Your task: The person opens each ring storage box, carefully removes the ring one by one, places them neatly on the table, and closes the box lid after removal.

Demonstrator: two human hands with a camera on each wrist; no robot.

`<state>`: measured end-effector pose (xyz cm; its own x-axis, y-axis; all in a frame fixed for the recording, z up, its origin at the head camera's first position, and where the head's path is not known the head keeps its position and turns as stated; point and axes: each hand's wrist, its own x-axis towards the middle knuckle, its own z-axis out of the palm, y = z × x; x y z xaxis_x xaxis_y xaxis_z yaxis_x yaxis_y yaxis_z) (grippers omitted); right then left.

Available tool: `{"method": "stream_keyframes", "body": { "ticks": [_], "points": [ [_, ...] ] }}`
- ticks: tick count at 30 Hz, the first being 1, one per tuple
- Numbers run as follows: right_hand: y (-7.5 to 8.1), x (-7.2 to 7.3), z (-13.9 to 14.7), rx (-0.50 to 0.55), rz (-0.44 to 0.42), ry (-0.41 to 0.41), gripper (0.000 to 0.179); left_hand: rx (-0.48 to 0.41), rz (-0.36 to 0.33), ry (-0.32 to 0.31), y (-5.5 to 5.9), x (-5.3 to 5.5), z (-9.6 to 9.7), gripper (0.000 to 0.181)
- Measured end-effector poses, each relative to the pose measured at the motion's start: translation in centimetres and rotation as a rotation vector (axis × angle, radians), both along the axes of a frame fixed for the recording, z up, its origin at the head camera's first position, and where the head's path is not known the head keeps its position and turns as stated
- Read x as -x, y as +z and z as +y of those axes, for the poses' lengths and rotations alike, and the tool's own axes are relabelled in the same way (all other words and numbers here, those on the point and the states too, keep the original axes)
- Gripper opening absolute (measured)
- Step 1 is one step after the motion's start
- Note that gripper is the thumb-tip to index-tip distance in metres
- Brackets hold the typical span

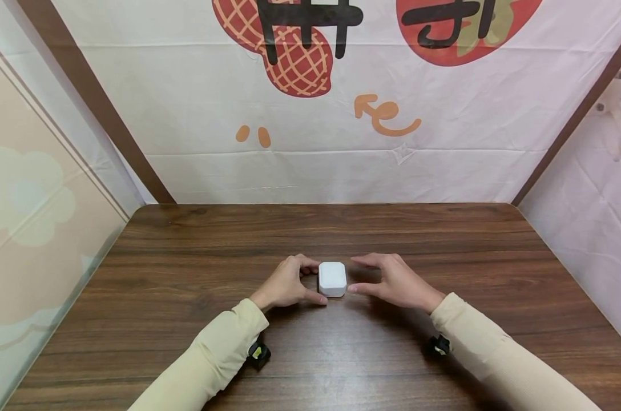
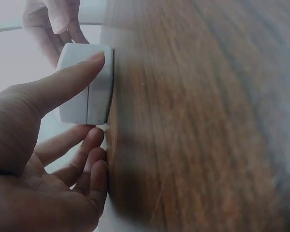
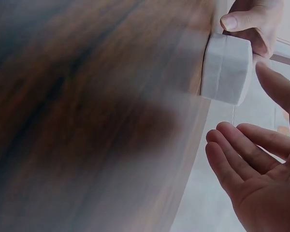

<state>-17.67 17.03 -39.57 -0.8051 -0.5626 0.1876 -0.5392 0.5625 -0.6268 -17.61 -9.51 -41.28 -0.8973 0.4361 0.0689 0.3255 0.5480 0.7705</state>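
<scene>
A small white box (image 1: 333, 278) with rounded corners sits on the wooden table, a thin seam running round its side. My left hand (image 1: 289, 282) is at the box's left side. In the left wrist view its thumb (image 2: 72, 87) overlaps the box's near face, while the other fingers bend loosely beside it. My right hand (image 1: 395, 281) stands just to the right, thumb and fingers spread apart with nothing between them. The right wrist view shows a gap between the right fingers (image 3: 246, 150) and the box (image 3: 227, 67).
The brown wood-grain table (image 1: 187, 245) reaches back to a printed white cloth (image 1: 331, 177). More patterned cloth hangs at the left and right sides. Dark wrist devices (image 1: 259, 353) show under both light sleeves (image 1: 208, 354).
</scene>
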Motion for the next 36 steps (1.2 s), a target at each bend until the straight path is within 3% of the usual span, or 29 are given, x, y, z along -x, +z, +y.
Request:
{"method": "stream_keyframes", "body": {
  "ticks": [15, 23, 36],
  "points": [
    [-0.9, 1.4, -1.6, -0.032, -0.012, 0.068, 0.067, 0.018, 0.058, 0.01, -0.2, -0.1, 0.2, 0.053],
    [-0.9, 1.8, -2.0, 0.017, -0.033, 0.133, 0.048, 0.025, 0.046, 0.012, -0.1, -0.1, 0.3, 0.056],
    [-0.7, 2.3, -2.2, 0.021, -0.059, 0.155, 0.032, -0.013, 0.053, 0.009, -0.1, -0.1, 0.4, 0.05]
  ]
}}
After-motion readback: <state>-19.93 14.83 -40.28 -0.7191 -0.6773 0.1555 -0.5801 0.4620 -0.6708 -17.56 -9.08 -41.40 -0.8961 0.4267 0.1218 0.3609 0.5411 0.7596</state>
